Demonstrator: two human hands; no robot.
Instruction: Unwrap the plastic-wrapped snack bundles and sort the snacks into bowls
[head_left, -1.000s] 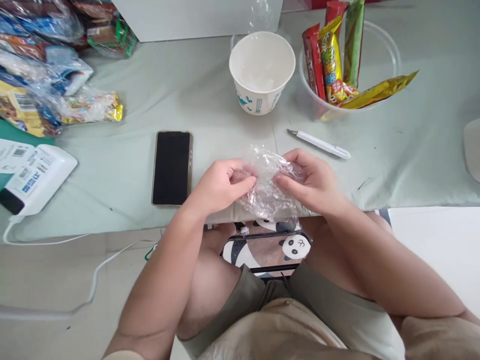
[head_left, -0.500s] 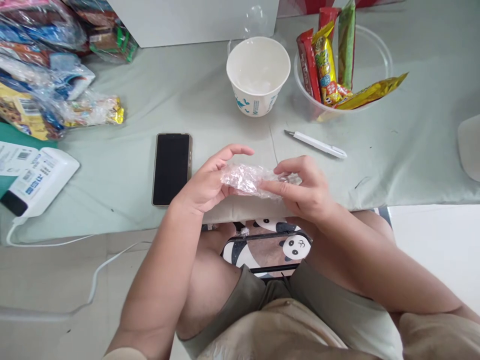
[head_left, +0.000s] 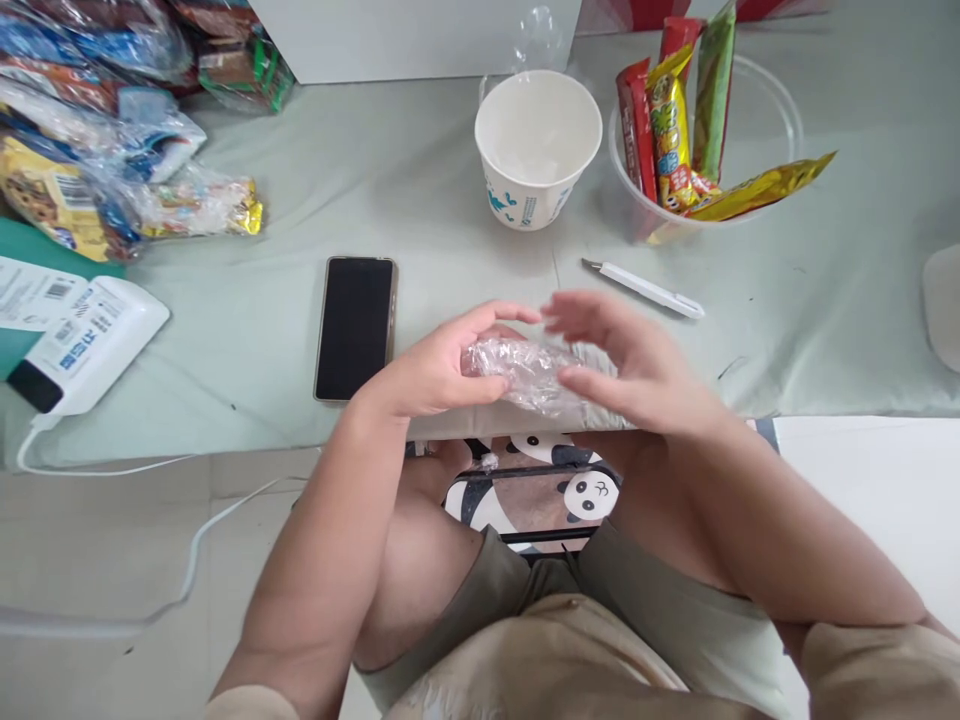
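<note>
A crumpled piece of clear plastic wrap (head_left: pixel 529 375) lies between my hands, just over the table's near edge. My left hand (head_left: pixel 461 362) grips its left end, with the thumb in front and the fingers behind. My right hand (head_left: pixel 626 365) is at the other end, its fingers spread and somewhat blurred, the thumb against or very near the plastic. Beyond my hands stands a white paper bowl (head_left: pixel 517 190) with blue print. A white utility knife (head_left: pixel 649 290) lies to the right, and a dark phone (head_left: pixel 355 328) to the left.
A clear round tub (head_left: pixel 780 100) at the back right holds several wrapped snack sticks. Bagged snacks (head_left: pixel 60 190) pile up at the far left, behind a white device with a cable (head_left: pixel 112 335). A white panel (head_left: pixel 420 40) stands at the back.
My right hand has opened, its fingers lifting from the plastic and spreading. My left thumb has come to the front of the wrap. The view has shifted slightly, moving the table items rightward.
</note>
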